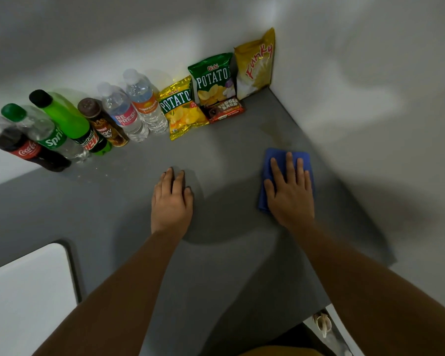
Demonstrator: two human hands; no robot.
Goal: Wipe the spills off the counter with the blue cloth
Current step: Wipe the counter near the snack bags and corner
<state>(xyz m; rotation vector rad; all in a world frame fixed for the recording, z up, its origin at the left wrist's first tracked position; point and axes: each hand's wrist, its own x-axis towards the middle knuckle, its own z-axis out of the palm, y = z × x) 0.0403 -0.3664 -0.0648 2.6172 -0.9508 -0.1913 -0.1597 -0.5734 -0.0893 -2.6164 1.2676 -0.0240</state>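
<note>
Your left hand [172,199] braces flat, fingers spread, on the gray tabletop [113,201]; your right hand [290,191] presses the blue cloth [272,160] open-palmed below what may be a faint spill [275,132].

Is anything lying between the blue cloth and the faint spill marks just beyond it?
Nothing visible does. The blue cloth, under the right hand, has only bare counter between it and the faint smear; the snack packets sit farther back.
</note>
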